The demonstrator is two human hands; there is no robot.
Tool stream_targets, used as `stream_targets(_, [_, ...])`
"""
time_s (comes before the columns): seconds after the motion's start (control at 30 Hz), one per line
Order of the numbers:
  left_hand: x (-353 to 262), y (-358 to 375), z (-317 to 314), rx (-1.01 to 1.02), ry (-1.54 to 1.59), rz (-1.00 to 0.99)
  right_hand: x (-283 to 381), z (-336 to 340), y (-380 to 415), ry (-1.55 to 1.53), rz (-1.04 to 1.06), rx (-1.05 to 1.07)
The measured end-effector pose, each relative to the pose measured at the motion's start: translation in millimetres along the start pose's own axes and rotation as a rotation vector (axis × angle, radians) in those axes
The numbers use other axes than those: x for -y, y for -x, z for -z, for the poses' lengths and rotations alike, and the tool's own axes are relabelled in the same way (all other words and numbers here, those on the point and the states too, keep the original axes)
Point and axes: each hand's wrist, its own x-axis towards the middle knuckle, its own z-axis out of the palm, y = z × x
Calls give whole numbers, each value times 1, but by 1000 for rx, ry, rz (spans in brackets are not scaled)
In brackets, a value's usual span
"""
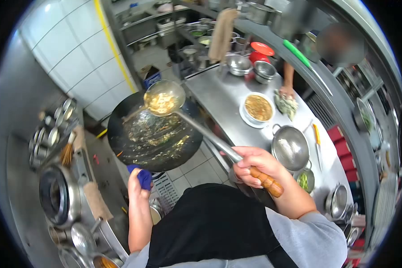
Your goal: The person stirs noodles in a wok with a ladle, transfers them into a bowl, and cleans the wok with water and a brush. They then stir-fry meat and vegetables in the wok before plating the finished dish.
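At the long steel ladle [208, 135]: right hand [251, 166] grip closed, fingers wrapped near where shaft meets brown wooden handle [267, 182].
Ladle, far end: above large round black wok [116, 123], yellowish food [161, 102] inside.
Wok, near rim: left hand [136, 182] grip closed on bunched blue cloth [144, 179]; can't tell what's under it.
Wok, inside: oily, food bits smeared.
Desk, right: stainless-steel desk [214, 87]; white round bowl [244, 112] of orange-brown food, round loop-handled steel vessel [291, 147], yellow-handled knife [317, 136].
Desk, far edge: co-worker's hand [287, 92] on crumpled pale cloth [286, 106].
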Motion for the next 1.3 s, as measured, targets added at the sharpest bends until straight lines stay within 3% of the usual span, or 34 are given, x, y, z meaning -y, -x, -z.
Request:
stream_targets(0.17, [-18,1,-25,3,-14,16,2,13,72,316,243,-436])
stream_targets(0.2, [-19,-6,-23,-3,-3,14,-2,16,79,310,252,-450])
stream_targets(0.27, [-22,-14,-21,23,-31,10,-8,25,87,548,280,-784])
stream_targets(0.3, [-24,-18,-18,37,-51,-4,-14,33,86,544,285,-796])
stream_targets(0.37, [-26,-33,-9,76,-57,2,-28,53,81,914,234,-1138])
stream_targets(0.4, [-27,-35,-10,45,-68,-22,-29,52,78,960,194,-1201])
stream_targets(0.5, [-32,-38,-9,7,-76,-33,-30,57,77,987,149,-1244])
stream_targets(0.63, [-34,-37,-9,20,-91,-23,-54,96,68,1162,250,-1354])
stream_targets(0.97, [-40,-48,7,71,-77,55,-64,98,62,1177,286,-1354])
stream_targets(1.03, [-42,-45,6,92,-67,47,-56,78,58,936,138,-1361])
stream_targets(1.1, [-46,-41,0,28,-111,19,-58,75,55,859,227,-1357])
stream_targets(1.2, [-49,-56,11,56,-89,49,-57,76,57,372,413,-1135])
stream_targets(1.23, [-53,-55,10,51,-85,45,-60,78,59,375,412,-1128])
stream_targets(1.3, [-57,-49,4,14,-96,48,-72,85,63,-82,580,-895])
